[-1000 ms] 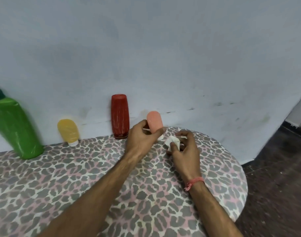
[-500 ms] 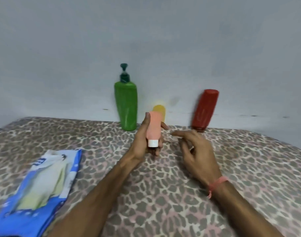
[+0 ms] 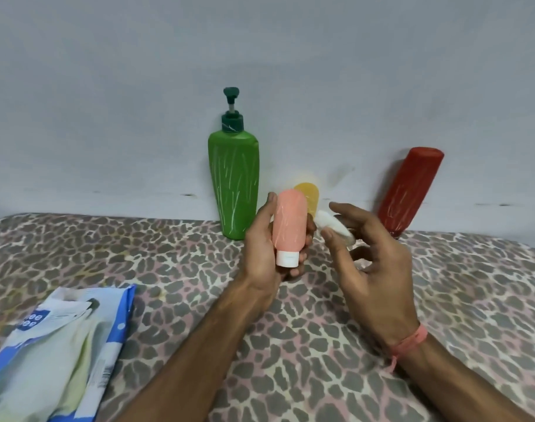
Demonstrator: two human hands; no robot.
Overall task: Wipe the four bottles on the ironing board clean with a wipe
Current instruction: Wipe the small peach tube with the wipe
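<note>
My left hand (image 3: 261, 245) grips a small pink bottle (image 3: 289, 226) with its white cap pointing down, lifted above the leopard-print ironing board (image 3: 199, 269). Just right of it, my right hand (image 3: 372, 257) pinches a folded white wipe (image 3: 333, 226) between thumb and fingers, close to the pink bottle's side. Behind them stand a tall green pump bottle (image 3: 234, 184), a small yellow bottle (image 3: 308, 197) mostly hidden by the pink one, and a red bottle (image 3: 409, 193) leaning against the wall.
A blue and white wipes pack (image 3: 56, 354) lies on the board at the front left. A pale grey wall (image 3: 260, 71) runs right behind the bottles.
The view swung left, bringing the wipes pack and whole green bottle into sight. My left hand lifted the pink bottle off the board, cap down. My right hand brought the wipe beside it.
</note>
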